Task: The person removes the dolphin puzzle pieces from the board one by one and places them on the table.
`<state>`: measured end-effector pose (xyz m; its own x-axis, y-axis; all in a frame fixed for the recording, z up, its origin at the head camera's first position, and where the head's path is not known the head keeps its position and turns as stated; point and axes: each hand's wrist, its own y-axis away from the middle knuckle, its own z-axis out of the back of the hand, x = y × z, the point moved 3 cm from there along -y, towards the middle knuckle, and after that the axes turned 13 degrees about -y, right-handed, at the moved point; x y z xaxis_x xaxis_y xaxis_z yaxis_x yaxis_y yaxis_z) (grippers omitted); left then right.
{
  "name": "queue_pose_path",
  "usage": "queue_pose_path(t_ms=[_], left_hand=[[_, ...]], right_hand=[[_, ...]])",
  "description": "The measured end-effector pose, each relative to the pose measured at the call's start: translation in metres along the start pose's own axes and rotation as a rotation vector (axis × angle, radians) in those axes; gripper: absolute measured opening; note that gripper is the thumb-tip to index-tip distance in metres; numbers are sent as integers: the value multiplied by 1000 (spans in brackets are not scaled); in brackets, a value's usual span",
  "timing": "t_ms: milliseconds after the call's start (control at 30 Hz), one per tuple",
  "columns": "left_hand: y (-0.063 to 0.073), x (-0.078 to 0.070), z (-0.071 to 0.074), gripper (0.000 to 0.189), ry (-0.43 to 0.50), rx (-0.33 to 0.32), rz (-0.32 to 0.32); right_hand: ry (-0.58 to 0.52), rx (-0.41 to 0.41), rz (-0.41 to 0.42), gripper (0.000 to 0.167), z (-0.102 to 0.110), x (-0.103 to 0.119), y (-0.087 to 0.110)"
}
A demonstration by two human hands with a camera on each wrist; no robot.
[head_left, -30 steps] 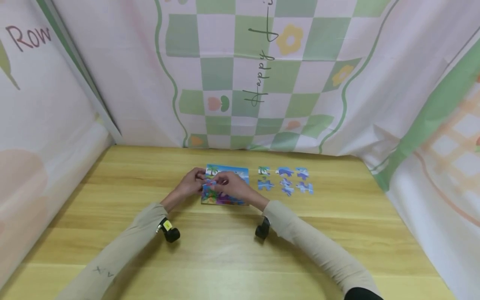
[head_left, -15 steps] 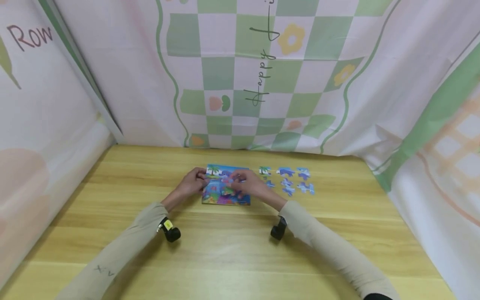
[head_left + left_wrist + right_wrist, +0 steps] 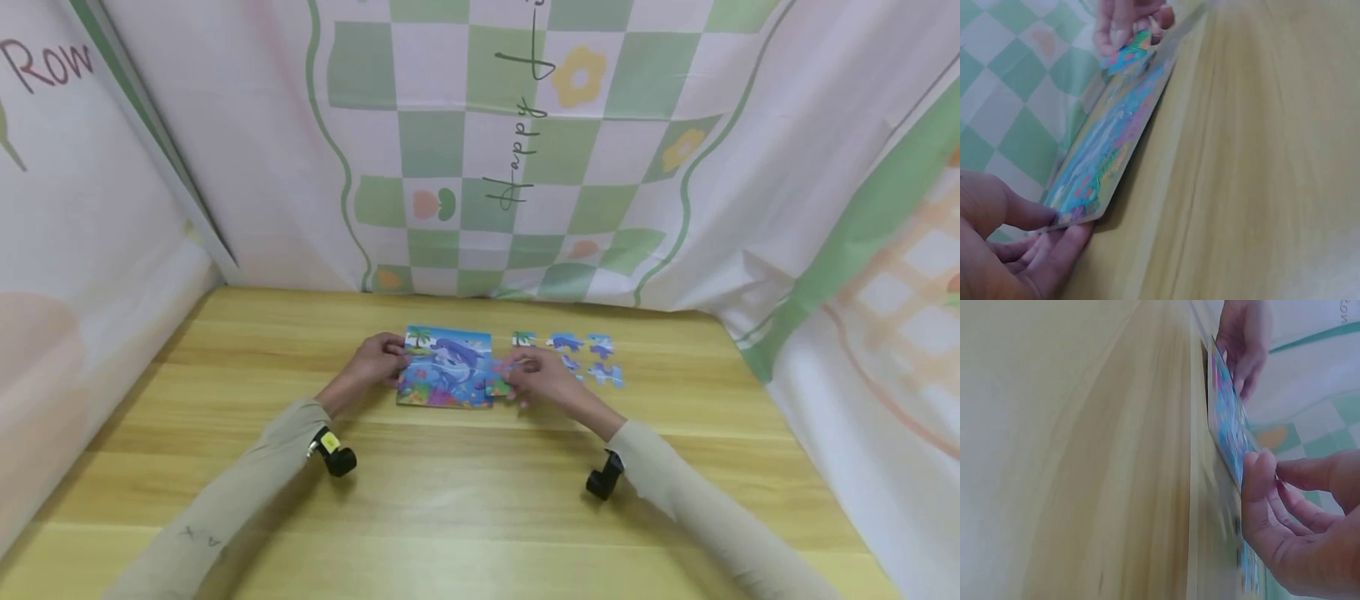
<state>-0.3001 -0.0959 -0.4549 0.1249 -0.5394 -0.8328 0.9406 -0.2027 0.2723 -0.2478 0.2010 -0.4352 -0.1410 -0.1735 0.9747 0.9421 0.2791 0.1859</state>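
A puzzle board [image 3: 442, 371] with a dolphin and sea scene lies on the table. At its left edge is my left hand [image 3: 378, 360]; in the left wrist view the thumb [image 3: 1032, 214] presses on top with fingers underneath, and that end looks slightly raised. My right hand [image 3: 543, 375] pinches a blue and green jigsaw piece [image 3: 497, 383] just beyond the board's right edge. The left wrist view shows this piece [image 3: 1127, 55] tilted, picture side visible. In the right wrist view the right hand's fingers [image 3: 1263, 481] mostly hide it.
Several loose jigsaw pieces lie right of the board, among them a palm-tree piece [image 3: 523, 339], a purple-blue piece [image 3: 565, 342] and a pale blue piece [image 3: 606, 375]. My right hand covers part of this group. A checked curtain [image 3: 495, 237] hangs behind the wooden table [image 3: 450, 500].
My right hand has moved right, carrying the jigsaw piece from above the board's left part to past its right edge. The dolphin picture is now uncovered. My left hand stays at the left edge.
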Motion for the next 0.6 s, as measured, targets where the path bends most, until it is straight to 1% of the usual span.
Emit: queue_pose_path(t_ms=[100,233,333,467,600], left_hand=[[0,0,4,49,7,23,9],[2,3,10,53,39,102,15],[4,7,15,55,49,151,4],[6,8,18,58,45,175,-14],[8,6,19,58,45,176,-12]], right_hand=[[20,2,-4,28,11,-2,8],[37,-23,3,28,23,-6,18],[67,-55,19,29,27,-9,24],[123,-101,21,26,29,-13,30],[197,-139,53,22,30,-15,33]])
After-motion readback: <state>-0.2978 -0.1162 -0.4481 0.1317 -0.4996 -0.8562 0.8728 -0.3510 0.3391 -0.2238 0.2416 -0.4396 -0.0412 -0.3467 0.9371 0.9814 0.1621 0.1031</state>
